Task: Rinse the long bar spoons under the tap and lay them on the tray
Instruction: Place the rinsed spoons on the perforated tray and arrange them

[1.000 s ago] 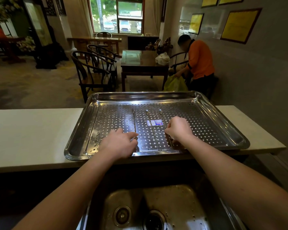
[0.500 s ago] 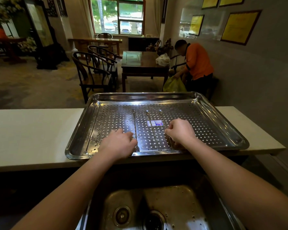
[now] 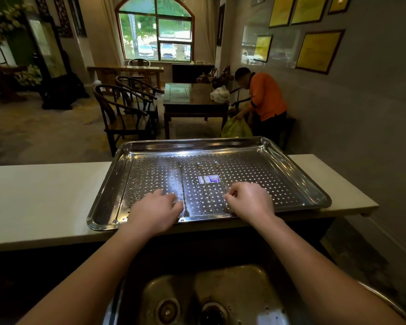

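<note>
Both hands [image 3: 156, 213] [image 3: 250, 199] stay curled, knuckles up, over the tray's [image 3: 298, 181] spoons [image 3: 182, 186]; grip unclear.

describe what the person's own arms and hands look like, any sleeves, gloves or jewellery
Both forearms are bare up to the frame's edge: no sleeve shows. The left hand and the right hand wear no gloves, and no rings, watch or bracelet can be seen on the fingers or wrists. No markings or tattoos are visible in this dim light.

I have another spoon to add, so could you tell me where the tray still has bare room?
The tray is bare right of the right spoon and left of the left spoon. The middle is crowded: three spoons, the sticker and both hands.
</note>
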The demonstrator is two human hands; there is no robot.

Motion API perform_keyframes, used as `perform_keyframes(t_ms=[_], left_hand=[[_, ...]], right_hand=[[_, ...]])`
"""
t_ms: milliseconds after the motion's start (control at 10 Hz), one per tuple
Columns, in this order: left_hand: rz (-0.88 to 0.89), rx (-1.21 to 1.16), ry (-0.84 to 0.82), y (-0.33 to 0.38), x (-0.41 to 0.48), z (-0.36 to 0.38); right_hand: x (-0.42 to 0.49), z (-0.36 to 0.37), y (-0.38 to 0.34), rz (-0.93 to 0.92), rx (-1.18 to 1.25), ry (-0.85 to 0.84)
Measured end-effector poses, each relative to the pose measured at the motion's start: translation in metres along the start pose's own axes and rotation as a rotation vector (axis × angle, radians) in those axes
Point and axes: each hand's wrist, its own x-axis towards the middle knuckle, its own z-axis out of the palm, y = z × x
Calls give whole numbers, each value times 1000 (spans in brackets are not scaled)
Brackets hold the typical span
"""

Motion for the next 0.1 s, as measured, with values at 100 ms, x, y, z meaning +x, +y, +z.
perform_keyframes(t_ms=[100], left_hand=[[-3, 16, 107, -2, -10, 0]], right_hand=[[-8, -3, 0, -18, 40, 34]])
